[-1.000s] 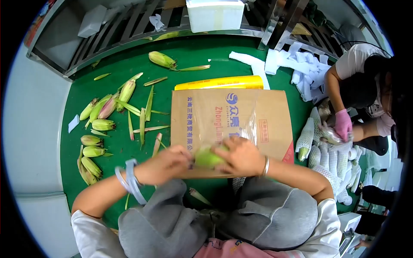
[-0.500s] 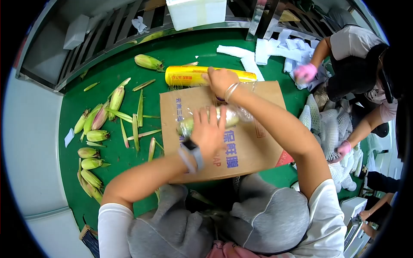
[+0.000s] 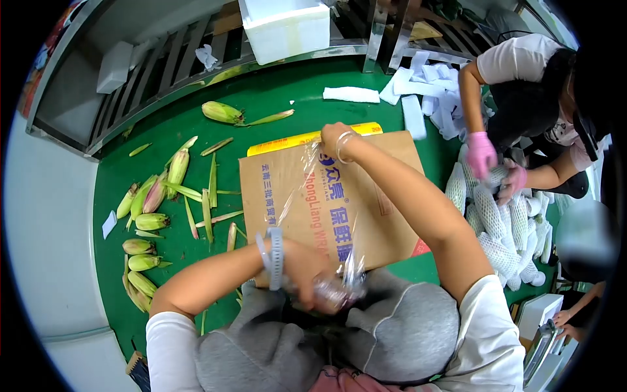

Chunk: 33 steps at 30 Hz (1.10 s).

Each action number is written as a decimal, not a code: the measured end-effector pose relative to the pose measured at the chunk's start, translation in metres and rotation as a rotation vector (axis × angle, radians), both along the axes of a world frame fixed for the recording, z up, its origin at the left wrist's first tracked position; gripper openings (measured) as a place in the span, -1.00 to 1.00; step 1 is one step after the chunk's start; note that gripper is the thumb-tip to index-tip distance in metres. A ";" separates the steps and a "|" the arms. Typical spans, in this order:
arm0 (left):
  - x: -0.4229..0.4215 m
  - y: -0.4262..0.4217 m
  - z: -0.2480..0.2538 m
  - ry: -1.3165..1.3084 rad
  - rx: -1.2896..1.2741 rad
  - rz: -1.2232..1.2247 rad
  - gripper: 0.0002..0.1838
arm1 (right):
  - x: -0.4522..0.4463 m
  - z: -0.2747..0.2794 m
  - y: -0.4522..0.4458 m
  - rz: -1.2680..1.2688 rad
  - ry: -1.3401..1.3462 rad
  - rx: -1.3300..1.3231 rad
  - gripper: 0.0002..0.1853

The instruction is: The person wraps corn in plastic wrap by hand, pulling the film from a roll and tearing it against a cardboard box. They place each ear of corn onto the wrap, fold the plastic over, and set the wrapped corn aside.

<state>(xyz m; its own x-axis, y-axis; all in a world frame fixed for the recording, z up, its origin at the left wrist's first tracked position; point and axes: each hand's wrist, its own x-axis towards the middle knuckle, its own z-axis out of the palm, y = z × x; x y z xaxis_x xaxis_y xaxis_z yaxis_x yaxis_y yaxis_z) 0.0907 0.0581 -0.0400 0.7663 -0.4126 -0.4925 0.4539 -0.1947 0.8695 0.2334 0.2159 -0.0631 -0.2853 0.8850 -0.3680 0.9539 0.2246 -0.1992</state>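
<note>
My left hand (image 3: pixel 302 264), blurred by motion, is closed on a film-wrapped ear of corn (image 3: pixel 333 294) low over my lap, at the near edge of the cardboard box (image 3: pixel 281 196). From it a clear sheet of cling film (image 3: pixel 353 258) stretches up across the box. At the box's far edge my right hand (image 3: pixel 335 140) is curled closed on the film, against the yellow cling film roll (image 3: pixel 281 144). Its fingertips are partly hidden. The roll lies behind the box, its lower side covered by it.
Several husked-on corn ears (image 3: pixel 151 222) and loose husk strips (image 3: pixel 212 176) lie on the green floor to the left. One ear (image 3: pixel 222 112) lies beyond the roll. At right, a co-worker's pink-gloved hands (image 3: pixel 482 155) work above netted produce (image 3: pixel 503 228). A white foam box (image 3: pixel 287 32) stands at the back.
My left hand has pulled the corn from the box top toward my lap, stretching the film. My right hand remains by the roll. The co-worker's hands have come together.
</note>
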 end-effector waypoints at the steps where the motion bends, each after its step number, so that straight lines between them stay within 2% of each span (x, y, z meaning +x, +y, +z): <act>1: -0.010 -0.008 -0.006 -0.037 -0.238 -0.053 -0.52 | 0.003 -0.010 -0.005 -0.005 0.080 0.045 -0.73; 2: -0.023 -0.017 -0.009 -0.074 -0.476 -0.105 -0.48 | 0.008 -0.021 -0.010 -0.010 0.160 0.091 -0.73; 3: -0.037 -0.029 -0.007 -0.159 -0.729 0.071 -0.37 | 0.016 -0.032 -0.016 0.035 0.249 0.102 -0.70; 4: -0.052 -0.035 -0.004 -0.159 -0.725 0.075 -0.37 | 0.022 -0.034 -0.025 0.038 0.251 0.105 -0.70; 6: -0.079 -0.044 -0.001 0.071 -1.051 0.716 -0.36 | 0.031 -0.041 -0.049 0.099 0.498 0.277 -0.63; 7: -0.076 -0.033 -0.036 -0.710 -0.987 0.483 -0.30 | 0.034 -0.046 -0.059 0.099 0.548 0.331 -0.62; 8: -0.100 -0.045 -0.022 -0.430 -1.030 1.065 -0.01 | 0.034 -0.046 -0.068 0.104 0.599 0.389 -0.60; 10: -0.102 -0.047 -0.015 -0.462 -0.699 1.586 -0.16 | 0.029 -0.033 -0.102 0.117 0.621 0.376 -0.56; 11: -0.094 -0.047 -0.006 -0.474 -0.687 1.600 -0.16 | 0.020 -0.021 -0.122 0.139 0.790 0.146 -0.52; 12: -0.080 -0.045 0.004 -0.581 -0.648 1.751 -0.24 | 0.009 -0.011 -0.141 0.161 0.945 -0.092 -0.48; 13: -0.071 -0.043 0.010 -0.689 -0.608 1.899 -0.32 | -0.007 -0.008 -0.161 0.088 1.184 -0.461 -0.45; 14: -0.068 -0.041 0.007 -0.697 -0.605 1.912 -0.32 | -0.020 -0.006 -0.175 0.000 1.394 -0.848 -0.42; 16: -0.064 -0.039 0.001 -0.809 -0.944 1.878 -0.39 | -0.028 0.005 -0.184 -0.067 1.321 -0.960 -0.43; 18: -0.059 -0.040 0.007 -0.812 -0.897 1.963 -0.42 | -0.033 0.016 -0.189 -0.216 1.179 -1.153 -0.45; 20: -0.062 -0.037 0.020 -0.752 -0.210 2.110 -0.44 | -0.035 0.022 -0.189 -0.255 1.067 -1.259 -0.46; 21: -0.071 -0.037 0.018 -0.666 -0.090 2.093 -0.46 | -0.029 0.023 -0.187 -0.033 0.958 -0.644 -0.46; 22: -0.075 -0.038 0.022 -0.623 0.142 2.064 -0.51 | -0.026 0.025 -0.185 0.187 0.819 -0.041 -0.47; 24: -0.082 -0.043 0.021 -0.468 0.229 2.066 -0.56 | -0.022 0.034 -0.189 0.060 0.494 0.087 -0.38; 25: -0.084 -0.045 0.021 -0.466 0.246 2.108 -0.56 | -0.023 0.037 -0.192 0.104 0.500 0.077 -0.38; 27: -0.085 -0.043 0.022 -0.107 0.715 1.859 -0.63 | -0.024 0.040 -0.196 0.251 0.361 0.374 -0.50; 28: -0.084 -0.039 0.022 0.070 0.918 1.692 -0.59 | -0.025 0.038 -0.197 0.269 0.363 0.378 -0.50; 29: -0.081 -0.035 0.021 0.068 0.922 1.705 -0.59 | -0.026 0.035 -0.197 0.346 0.281 0.540 -0.58; 31: -0.073 -0.031 0.017 0.217 0.987 1.055 -0.51 | -0.026 0.031 -0.191 0.521 0.198 0.782 -0.69; 32: -0.072 -0.027 0.012 0.213 0.980 1.064 -0.51 | -0.023 0.031 -0.189 0.530 0.192 0.778 -0.69; 33: -0.074 -0.019 0.001 -0.052 0.820 1.129 -0.55 | -0.021 0.030 -0.189 0.495 0.216 0.732 -0.66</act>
